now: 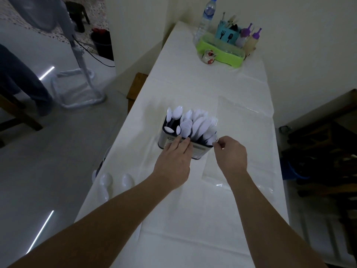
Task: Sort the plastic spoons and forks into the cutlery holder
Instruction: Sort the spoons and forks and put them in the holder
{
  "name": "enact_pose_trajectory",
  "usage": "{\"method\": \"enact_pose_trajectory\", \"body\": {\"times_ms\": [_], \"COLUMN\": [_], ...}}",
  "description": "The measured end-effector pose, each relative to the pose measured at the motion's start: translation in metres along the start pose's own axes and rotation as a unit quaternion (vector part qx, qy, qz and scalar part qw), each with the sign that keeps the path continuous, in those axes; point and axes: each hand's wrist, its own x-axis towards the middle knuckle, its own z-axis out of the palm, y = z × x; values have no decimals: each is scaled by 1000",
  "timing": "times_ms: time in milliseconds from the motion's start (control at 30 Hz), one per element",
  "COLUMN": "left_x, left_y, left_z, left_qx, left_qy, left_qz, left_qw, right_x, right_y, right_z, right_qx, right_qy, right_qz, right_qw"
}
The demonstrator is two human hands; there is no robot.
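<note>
A metal cutlery holder [201, 152] stands mid-table, packed with several white plastic spoons [197, 124] and a few white forks [214, 120] at its right side. My left hand [173, 161] rests with straight fingers on the holder's near rim. My right hand [230, 153] pinches the handle of a white utensil at the holder's near right corner. Two loose white spoons [105, 183] [127, 180] lie near the table's left edge.
The white-covered table [193, 219] runs away from me. A clear plastic bag [241, 132] lies right of the holder. At the far end stand a green tray [220, 53], a blue utensil caddy, a water bottle [206, 18] and a small cup [208, 57]. A fan stand and a person's leg are at left.
</note>
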Motion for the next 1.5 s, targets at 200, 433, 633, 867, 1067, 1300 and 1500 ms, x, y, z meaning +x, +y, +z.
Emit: {"method": "enact_pose_trajectory", "body": {"times_ms": [200, 433, 633, 867, 1067, 1300, 1500], "left_x": [2, -45, -124, -203, -213, -209, -211], "left_y": [1, -27, -100, -136, -108, -84, -90], "left_z": [-11, -41, -49, -33, -27, -16, -15], "left_qx": [-46, -176, -230, -238, -230, -204, -202], "left_qy": [-42, 87, 98, -8, -88, -92, -98], "left_qz": [3, -43, -351, -544, -540, -509, -506], "left_qw": [998, 980, 902, 804, 805, 831, 833], "right_x": [-4, -62, -129, -183, -211, -230, -228], "right_y": [2, -13, -39, -55, -67, -82, -85], "right_z": [4, 18, 72, 126, 140, 151, 158], "right_qx": [31, 84, 116, 83, 65, 42, -10], "right_qy": [9, 66, -56, -205, -217, -212, -190], "right_qz": [17, 27, -8, 31, 40, -6, -7], "right_qw": [999, 994, 992, 975, 973, 976, 982]}}
